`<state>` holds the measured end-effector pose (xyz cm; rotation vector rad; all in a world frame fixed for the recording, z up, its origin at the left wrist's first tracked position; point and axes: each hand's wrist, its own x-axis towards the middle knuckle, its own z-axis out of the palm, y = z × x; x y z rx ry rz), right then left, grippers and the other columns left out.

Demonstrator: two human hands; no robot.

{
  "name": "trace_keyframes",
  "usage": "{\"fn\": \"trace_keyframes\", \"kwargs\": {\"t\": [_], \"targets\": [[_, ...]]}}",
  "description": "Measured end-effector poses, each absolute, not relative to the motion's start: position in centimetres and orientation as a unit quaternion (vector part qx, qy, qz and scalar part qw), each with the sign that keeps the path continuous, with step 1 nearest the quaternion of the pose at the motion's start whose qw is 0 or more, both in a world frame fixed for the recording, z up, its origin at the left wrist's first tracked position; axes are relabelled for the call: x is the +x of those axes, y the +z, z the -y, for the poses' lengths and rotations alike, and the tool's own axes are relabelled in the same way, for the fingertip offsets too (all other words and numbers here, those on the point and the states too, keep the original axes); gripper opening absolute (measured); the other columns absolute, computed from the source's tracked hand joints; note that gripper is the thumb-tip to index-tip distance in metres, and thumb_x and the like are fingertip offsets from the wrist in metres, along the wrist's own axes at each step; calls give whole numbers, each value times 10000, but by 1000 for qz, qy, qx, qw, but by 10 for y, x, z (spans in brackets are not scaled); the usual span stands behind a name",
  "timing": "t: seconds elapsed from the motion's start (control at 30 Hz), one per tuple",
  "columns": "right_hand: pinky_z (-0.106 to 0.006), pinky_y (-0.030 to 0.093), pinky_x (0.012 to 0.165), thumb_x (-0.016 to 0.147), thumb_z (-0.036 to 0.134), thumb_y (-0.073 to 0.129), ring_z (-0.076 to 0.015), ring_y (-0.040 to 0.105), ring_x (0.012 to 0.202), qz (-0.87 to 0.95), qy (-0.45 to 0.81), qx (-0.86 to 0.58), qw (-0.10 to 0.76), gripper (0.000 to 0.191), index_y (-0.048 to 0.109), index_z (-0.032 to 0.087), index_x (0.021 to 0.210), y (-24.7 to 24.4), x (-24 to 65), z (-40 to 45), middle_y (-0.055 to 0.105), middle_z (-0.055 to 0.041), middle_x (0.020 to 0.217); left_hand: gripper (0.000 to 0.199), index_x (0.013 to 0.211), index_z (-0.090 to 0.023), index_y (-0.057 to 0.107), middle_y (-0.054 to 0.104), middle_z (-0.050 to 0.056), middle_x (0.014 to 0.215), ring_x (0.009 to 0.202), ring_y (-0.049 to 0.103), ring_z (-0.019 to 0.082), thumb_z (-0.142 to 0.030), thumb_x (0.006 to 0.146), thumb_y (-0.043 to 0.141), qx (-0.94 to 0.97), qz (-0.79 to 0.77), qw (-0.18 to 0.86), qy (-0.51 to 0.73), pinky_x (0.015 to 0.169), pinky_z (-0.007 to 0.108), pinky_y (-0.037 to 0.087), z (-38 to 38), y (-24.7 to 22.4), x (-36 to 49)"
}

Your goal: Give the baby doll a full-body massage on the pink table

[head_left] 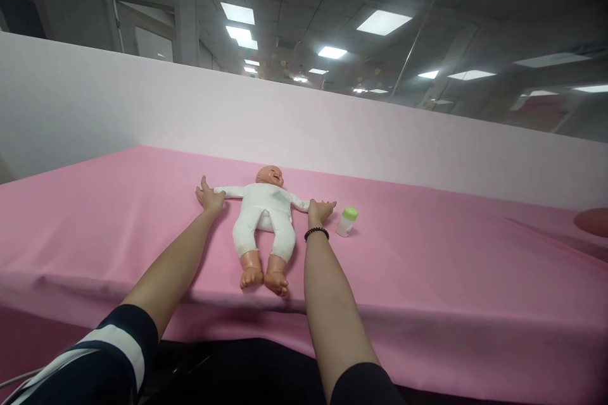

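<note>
A baby doll [266,209] with a white cloth body lies on its back on the pink-covered table [427,253], head toward the wall and bare feet toward me. Its arms are spread out to both sides. My left hand [210,196] is closed round the end of the doll's arm on the left. On the other side my right hand [322,210], below which a dark beaded band circles the wrist, holds the end of the doll's other arm. A small clear bottle [347,222] with a green cap stands just right of my right hand.
Behind the table runs a low white wall [332,133] with glass above it. A rounded reddish-brown object [593,222], cut off by the frame, is at the far right. Folds run through the cloth near it.
</note>
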<state>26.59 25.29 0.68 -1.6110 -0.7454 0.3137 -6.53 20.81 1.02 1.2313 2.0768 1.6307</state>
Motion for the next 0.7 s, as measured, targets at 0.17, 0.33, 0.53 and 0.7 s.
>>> {"fn": "trace_keyframes", "kwargs": {"t": [0.17,0.33,0.53,0.7], "targets": [[-350,439,1005,797,193,583,-286,530,1228,340,107,-717,599,762,376,-20,1499,1,265,-252,490,-295,1379,930,1594,-150,279,263,253,1653,1580,107,418,-226,773,710,431,-735,103,514,1260,593,127,-209,13,-59],[-480,301,1144,828,237,570,-368,314,1433,368,63,-723,581,676,460,-8,1447,-2,262,-245,362,-337,1494,831,1583,-89,320,213,261,1682,1590,64,403,-315,849,636,475,-744,83,463,1273,587,41,-212,7,-56],[-616,135,1212,905,155,441,-361,102,1561,454,-14,-692,561,556,519,67,1449,9,245,-245,251,-258,1640,752,1603,-110,306,176,197,1713,1601,-15,355,-432,952,499,529,-688,78,490,1275,569,-27,-220,4,-44],[-535,146,1256,949,234,441,-360,69,1586,521,-5,-635,570,597,465,6,1500,33,238,-271,216,-261,1662,750,1626,-149,245,156,158,1726,1607,-29,316,-412,962,473,528,-630,155,548,1289,525,20,-253,30,-22]]}}
